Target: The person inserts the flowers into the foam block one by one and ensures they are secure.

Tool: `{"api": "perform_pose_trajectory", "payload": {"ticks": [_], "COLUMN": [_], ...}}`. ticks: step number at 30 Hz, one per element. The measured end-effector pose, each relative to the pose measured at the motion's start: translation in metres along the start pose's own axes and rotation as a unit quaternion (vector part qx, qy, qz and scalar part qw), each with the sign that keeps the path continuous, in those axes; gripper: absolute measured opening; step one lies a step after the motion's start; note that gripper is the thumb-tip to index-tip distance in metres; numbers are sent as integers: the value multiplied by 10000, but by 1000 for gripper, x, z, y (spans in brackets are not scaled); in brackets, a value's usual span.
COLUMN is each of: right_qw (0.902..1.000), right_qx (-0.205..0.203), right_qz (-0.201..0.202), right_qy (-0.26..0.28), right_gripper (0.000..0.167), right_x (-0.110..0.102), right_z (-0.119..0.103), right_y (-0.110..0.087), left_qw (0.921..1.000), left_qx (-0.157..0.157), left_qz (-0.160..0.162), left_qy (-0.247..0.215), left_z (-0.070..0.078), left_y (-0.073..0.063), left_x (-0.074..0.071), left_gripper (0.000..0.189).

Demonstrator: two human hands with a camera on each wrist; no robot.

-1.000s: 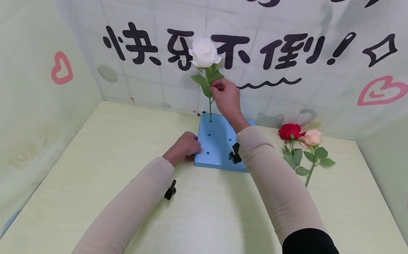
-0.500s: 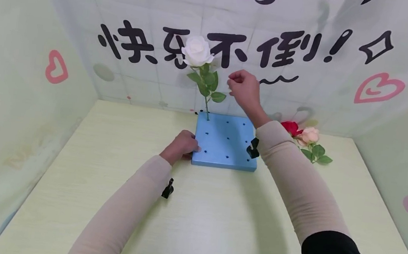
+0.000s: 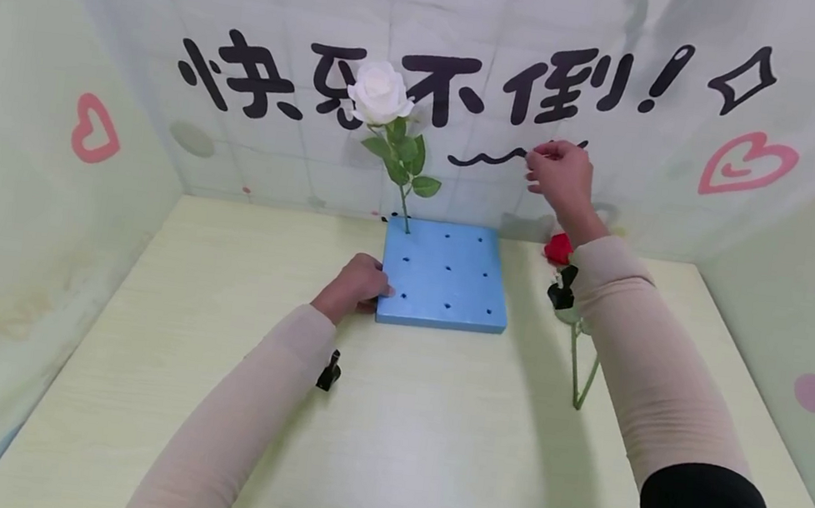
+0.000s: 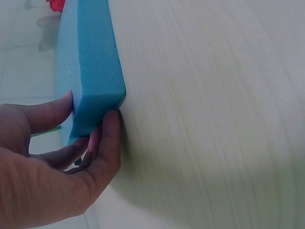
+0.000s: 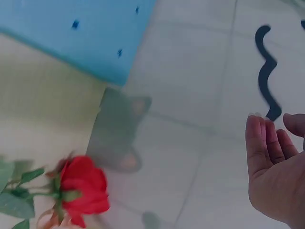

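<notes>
printed wall cloth (image 3: 290,161): black lettering (image 3: 440,64) is carried on it, and it is hung behind the table.
wood-grain tabletop (image 3: 386,444): a pale, plain working surface is given.
blue foam board (image 3: 427,283): it is laid flat near the tabletop's back edge, pierced by three rows of three holes.
white rose (image 3: 380,93): its stem (image 3: 404,203) is set in the board's back left hole; the bloom is tipped leftward in the head view, and its leaves (image 3: 400,153) are held well above the foam.
left hand (image 3: 357,283): the board is pinched near its front left corner, with the thumb (image 4: 50,113) laid on the upper face and the fingers (image 4: 110,143) tucked against the side and lower edge.
right hand (image 3: 563,175): nothing is held; the fingers are loosely bent, and a gap is left before the thumb. it is raised near the cloth's wavy line (image 5: 262,83), well apart from the white rose; whether the cloth is touched cannot be told.
red rose (image 3: 557,249): it is laid on the tabletop to the board's right, partly covered by the right sleeve (image 3: 632,338).
pale pink bloom (image 5: 46,220): only a few petals are shown, just beside the red rose.
steadying: the corner is best pressed down lightly, so that the light foam is not slid or dented.
seating: any stem is best gripped low and pushed straight along its hole; if the white rose's lean seems loose, it should be pressed deeper.
clearance: leaves and petals should be given room by the right sleeve, since a brushed stem could be tilted.
</notes>
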State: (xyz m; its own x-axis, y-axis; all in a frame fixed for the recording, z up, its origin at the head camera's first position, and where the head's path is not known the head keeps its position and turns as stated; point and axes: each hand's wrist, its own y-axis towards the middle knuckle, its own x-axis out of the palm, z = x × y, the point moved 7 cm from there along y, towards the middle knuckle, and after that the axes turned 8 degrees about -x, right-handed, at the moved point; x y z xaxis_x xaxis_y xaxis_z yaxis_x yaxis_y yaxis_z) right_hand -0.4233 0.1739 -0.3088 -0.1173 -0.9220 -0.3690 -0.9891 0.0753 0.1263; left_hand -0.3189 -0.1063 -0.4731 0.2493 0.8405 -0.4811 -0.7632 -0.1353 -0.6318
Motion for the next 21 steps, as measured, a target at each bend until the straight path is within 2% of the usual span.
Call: {"api": "perform_pose_trajectory", "payload": {"ticks": [9, 21], "right_qw": [9975, 9881], "right_qx": [683, 1436], "right_qz": [15, -114], "right_qy": [-194, -547], "right_gripper": [33, 42], "right_x": [-33, -62], "right_z": [44, 102], "right_y": [-1, -25], "left_qw": [9999, 10000], "left_qx": [-40, -42], "left_qz": [-35, -35], "left_qy": [-105, -66], "left_z": [-2, -1], "left_y": [2, 3], "left_x": [0, 0], "left_gripper": [58, 59]}}
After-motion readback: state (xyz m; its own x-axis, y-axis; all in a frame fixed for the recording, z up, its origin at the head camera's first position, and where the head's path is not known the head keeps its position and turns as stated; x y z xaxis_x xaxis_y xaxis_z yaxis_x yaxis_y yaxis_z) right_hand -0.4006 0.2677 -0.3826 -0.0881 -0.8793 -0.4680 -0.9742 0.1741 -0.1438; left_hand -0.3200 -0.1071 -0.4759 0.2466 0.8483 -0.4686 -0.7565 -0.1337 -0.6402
